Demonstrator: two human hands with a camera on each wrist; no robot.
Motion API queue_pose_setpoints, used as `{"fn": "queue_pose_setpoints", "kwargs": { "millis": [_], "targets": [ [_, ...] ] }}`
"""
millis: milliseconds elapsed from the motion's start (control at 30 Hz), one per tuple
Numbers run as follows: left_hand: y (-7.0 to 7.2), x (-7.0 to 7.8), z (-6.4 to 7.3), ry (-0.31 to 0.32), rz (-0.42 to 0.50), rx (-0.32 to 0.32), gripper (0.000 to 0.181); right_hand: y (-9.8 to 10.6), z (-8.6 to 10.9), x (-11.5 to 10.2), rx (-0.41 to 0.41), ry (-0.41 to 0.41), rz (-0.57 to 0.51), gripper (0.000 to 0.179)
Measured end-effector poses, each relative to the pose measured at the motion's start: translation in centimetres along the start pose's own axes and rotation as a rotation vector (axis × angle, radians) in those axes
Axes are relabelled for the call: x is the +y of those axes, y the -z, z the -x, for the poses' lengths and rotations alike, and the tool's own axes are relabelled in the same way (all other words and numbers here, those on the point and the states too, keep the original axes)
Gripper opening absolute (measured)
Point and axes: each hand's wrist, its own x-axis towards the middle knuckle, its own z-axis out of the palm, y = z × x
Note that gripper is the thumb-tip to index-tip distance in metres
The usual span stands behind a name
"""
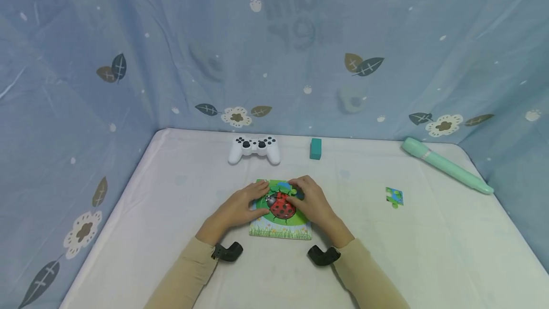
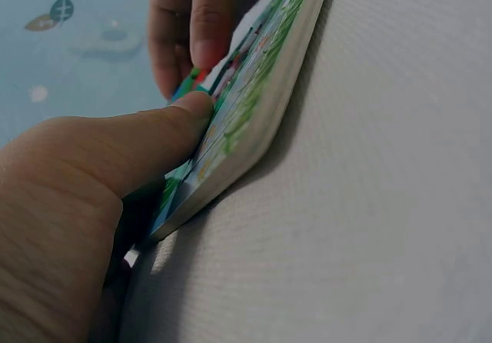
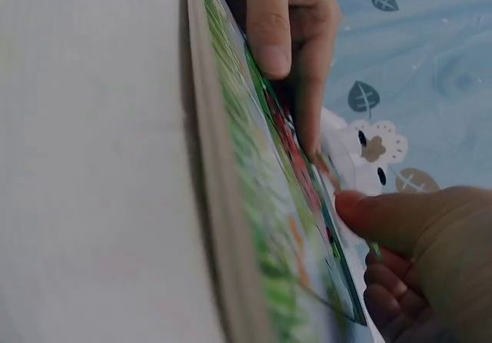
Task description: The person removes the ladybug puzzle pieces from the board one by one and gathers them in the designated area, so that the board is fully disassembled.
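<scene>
A square jigsaw puzzle with a ladybug picture lies on the white table between both hands. My right hand is at its upper right and pinches a blue-and-green puzzle piece between thumb and fingers, tilted over the top of the picture. My left hand rests on the puzzle's left side, its thumb stretched across the picture and its fingers near the top left corner. In the left wrist view, the left thumb touches the surface. The hands partly cover the puzzle's sides.
Another puzzle piece lies to the right. Behind the puzzle are a white game controller and a teal block. A mint-green stick-shaped object lies at the far right. A blue patterned cloth hangs behind the table.
</scene>
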Motion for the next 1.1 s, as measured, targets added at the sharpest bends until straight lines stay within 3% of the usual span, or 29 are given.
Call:
{"fn": "queue_pose_setpoints", "kwargs": {
  "millis": [333,567,1100],
  "targets": [
    [-0.2,0.1,0.2,0.002,0.021,0.011,0.068,1.5,-0.1,0.3,0.003,-0.012,0.013,0.042],
    [-0.6,0.1,0.1,-0.009,0.030,0.010,0.068,3.7,0.3,0.9,0.002,-0.016,-0.004,0.042],
    [-0.1,-0.1,0.1,0.001,0.022,0.001,0.068,11.1,4.2,7.9,-0.010,-0.033,0.084,0.041]
  ]
}}
